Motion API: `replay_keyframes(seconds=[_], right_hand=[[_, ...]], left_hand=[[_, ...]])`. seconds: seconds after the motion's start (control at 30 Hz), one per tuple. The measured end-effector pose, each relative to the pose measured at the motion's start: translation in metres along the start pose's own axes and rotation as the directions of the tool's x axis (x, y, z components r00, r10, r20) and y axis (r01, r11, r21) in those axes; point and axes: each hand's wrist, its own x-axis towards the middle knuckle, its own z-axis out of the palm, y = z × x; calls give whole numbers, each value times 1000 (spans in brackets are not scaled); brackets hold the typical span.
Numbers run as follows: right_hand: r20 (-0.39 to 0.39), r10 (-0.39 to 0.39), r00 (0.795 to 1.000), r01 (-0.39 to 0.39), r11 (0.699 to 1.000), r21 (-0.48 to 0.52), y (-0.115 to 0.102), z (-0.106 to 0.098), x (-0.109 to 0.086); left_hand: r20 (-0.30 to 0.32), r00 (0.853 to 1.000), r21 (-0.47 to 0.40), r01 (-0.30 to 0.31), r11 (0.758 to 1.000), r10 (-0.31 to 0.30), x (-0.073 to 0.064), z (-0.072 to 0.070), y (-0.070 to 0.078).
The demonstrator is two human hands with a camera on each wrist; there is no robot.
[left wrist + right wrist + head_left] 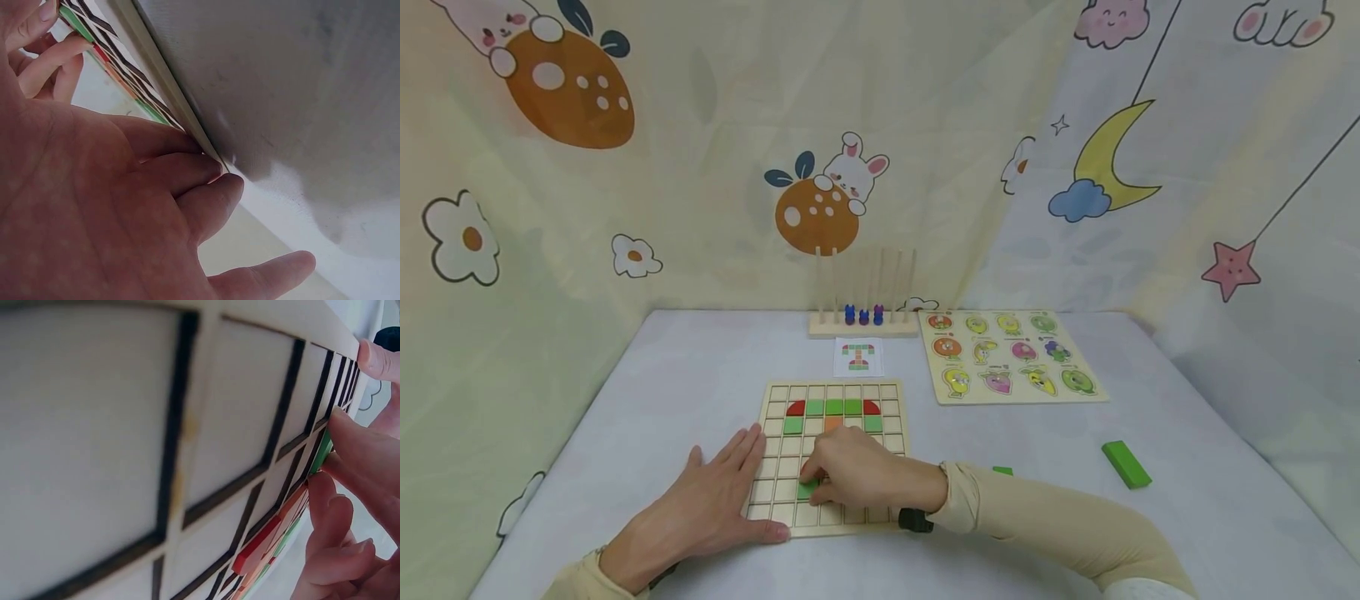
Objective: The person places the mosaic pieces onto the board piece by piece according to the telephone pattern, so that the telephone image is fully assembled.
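Note:
A wooden grid board (782, 515) lies on the table with colored tiles in some of its squares. My left hand (715, 500) rests along the board's left edge, fingers extended and thumb at the near-left corner. My right hand (857, 467) is over the lower middle of the board. Between its thumb and fingertips it pinches a green tile (322, 450), low in the grid. Red quarter-round tiles (796, 408) end the upper row, with green tiles (834, 407) between them. Below that row, an orange tile (833, 423) is partly covered by my right hand.
A pattern card (858, 357) lies behind the board, in front of a peg stand (862, 325) with blue beads. At the back right is a fruit puzzle board (1015, 358). A green block (1126, 464) lies to the right, and another green piece (1002, 471) shows beyond my right sleeve.

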Motion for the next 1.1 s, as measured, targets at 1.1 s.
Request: replay_keyframes(seconds=[1.1], right_hand=[[-151,126,980,-88,967,240,38,-21,-47]], left_hand=[[-11,1000,24,-3,1000,3,2,2,0]])
